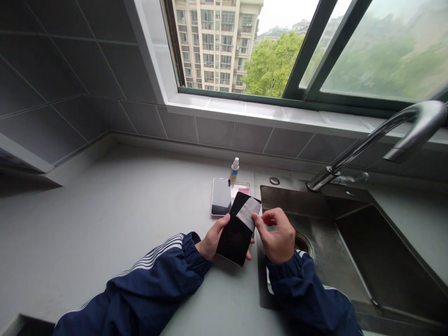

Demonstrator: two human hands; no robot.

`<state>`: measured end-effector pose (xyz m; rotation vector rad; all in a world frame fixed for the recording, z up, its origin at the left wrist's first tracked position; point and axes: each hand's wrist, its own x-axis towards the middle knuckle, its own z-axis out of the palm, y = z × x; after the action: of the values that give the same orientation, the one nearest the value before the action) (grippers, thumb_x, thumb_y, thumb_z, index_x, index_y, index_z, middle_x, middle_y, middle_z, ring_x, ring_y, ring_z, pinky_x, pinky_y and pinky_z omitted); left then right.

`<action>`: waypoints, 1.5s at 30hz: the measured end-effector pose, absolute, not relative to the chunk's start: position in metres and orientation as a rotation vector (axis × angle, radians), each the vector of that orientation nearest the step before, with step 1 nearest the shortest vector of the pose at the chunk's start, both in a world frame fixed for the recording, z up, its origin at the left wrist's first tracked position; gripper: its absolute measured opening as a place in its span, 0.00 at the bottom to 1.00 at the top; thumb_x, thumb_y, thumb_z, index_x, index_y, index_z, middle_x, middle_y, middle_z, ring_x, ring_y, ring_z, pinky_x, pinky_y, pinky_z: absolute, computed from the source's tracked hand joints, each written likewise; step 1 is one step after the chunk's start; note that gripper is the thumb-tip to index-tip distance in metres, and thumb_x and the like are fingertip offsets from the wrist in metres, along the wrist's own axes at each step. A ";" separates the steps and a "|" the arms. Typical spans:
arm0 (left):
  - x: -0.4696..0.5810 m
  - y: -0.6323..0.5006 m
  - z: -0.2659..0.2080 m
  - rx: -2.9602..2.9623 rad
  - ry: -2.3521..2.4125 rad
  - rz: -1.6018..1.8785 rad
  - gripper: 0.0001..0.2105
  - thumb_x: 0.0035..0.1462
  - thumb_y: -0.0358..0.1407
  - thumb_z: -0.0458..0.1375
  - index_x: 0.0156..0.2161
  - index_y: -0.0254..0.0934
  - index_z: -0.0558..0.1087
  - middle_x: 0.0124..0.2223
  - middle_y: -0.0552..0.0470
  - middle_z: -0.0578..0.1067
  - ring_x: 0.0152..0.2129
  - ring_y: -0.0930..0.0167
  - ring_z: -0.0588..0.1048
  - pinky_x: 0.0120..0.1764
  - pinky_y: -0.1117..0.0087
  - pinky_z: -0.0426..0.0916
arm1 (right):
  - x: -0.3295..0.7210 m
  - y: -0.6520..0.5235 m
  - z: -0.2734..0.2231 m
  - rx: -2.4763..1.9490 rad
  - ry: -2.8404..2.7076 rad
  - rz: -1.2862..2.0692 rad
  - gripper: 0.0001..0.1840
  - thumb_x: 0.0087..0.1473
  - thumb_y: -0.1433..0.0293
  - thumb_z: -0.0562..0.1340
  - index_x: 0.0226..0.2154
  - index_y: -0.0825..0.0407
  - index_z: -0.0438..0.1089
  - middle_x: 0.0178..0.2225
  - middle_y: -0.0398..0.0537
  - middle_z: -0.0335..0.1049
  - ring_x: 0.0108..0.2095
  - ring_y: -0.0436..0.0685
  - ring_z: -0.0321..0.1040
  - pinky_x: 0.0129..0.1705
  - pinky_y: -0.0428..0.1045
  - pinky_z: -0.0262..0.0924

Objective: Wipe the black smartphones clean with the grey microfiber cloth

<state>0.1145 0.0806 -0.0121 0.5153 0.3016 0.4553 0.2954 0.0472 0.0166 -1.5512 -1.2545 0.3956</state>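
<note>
My left hand (212, 237) grips a dark, glossy phone (234, 240) by its lower part, thumb on the left edge and fingertips showing at the right. Over the phone's upper end lies a grey cleaning cloth (248, 212) with zigzag edges; a black area shows beside it at the top. My right hand (278, 233) pinches the cloth's right edge between thumb and forefinger. Just beyond the held phone, a second phone (221, 193) with a pale frame lies on the counter. To its right is a clear, shallow case (245, 185), partly hidden, with something pink in it.
A small white-capped bottle (234, 170) stands behind the case on the pale counter (140, 196). On the right, a steel sink (315, 224) with a tall curved faucet (371, 140) adjoins my right forearm. A window sill (262, 111) runs along the back.
</note>
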 end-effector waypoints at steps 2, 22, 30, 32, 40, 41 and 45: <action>0.115 0.080 -0.014 0.531 0.296 0.463 0.35 0.60 0.58 0.43 0.58 0.31 0.66 0.43 0.37 0.77 0.31 0.56 0.79 0.29 0.58 0.73 | 0.294 0.048 0.015 -1.563 -1.223 0.581 0.19 0.53 0.54 0.66 0.23 0.50 0.65 0.21 0.41 0.63 0.22 0.52 0.62 0.26 0.48 0.62; 0.121 0.075 -0.008 0.648 0.307 0.659 0.34 0.63 0.57 0.35 0.65 0.36 0.55 0.45 0.36 0.76 0.28 0.61 0.79 0.28 0.61 0.74 | 0.277 0.046 0.011 -1.305 -0.996 1.403 0.23 0.46 0.53 0.70 0.36 0.55 0.72 0.29 0.48 0.75 0.17 0.49 0.62 0.15 0.45 0.56; 0.124 0.073 0.001 0.611 0.340 0.779 0.31 0.65 0.54 0.38 0.66 0.41 0.50 0.51 0.38 0.74 0.35 0.61 0.79 0.36 0.59 0.75 | 0.272 0.044 0.008 -1.250 -0.984 1.430 0.23 0.44 0.57 0.72 0.38 0.54 0.72 0.29 0.46 0.74 0.18 0.48 0.63 0.15 0.43 0.57; 0.123 0.073 -0.002 0.657 0.329 0.751 0.30 0.65 0.54 0.37 0.66 0.41 0.51 0.49 0.37 0.74 0.34 0.62 0.79 0.33 0.61 0.75 | 0.271 0.044 0.009 -1.253 -0.959 1.430 0.24 0.44 0.55 0.72 0.38 0.55 0.72 0.30 0.47 0.75 0.15 0.48 0.62 0.12 0.44 0.55; 0.115 0.068 -0.003 0.904 0.316 0.556 0.33 0.61 0.58 0.45 0.65 0.43 0.53 0.46 0.38 0.75 0.28 0.64 0.79 0.28 0.66 0.74 | 0.282 0.047 0.006 -1.302 -0.787 1.277 0.23 0.49 0.49 0.67 0.30 0.54 0.71 0.16 0.39 0.65 0.13 0.48 0.58 0.12 0.44 0.51; 0.114 0.068 0.000 0.935 0.313 0.546 0.33 0.60 0.58 0.46 0.65 0.44 0.52 0.46 0.38 0.75 0.28 0.65 0.79 0.28 0.66 0.74 | 0.285 0.048 0.006 -1.307 -0.771 1.250 0.24 0.49 0.49 0.67 0.30 0.54 0.71 0.17 0.40 0.66 0.14 0.49 0.60 0.13 0.45 0.52; 0.115 0.068 0.008 0.993 0.308 0.529 0.35 0.59 0.59 0.47 0.65 0.44 0.52 0.44 0.38 0.75 0.26 0.65 0.78 0.27 0.66 0.74 | 0.290 0.052 0.006 -1.326 -0.738 1.159 0.26 0.47 0.48 0.67 0.32 0.54 0.73 0.21 0.43 0.71 0.19 0.51 0.64 0.20 0.46 0.58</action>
<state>0.1147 0.0682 0.0077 0.9930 0.3081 0.5289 0.2901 0.0524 0.0058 -1.3258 -0.7384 1.1589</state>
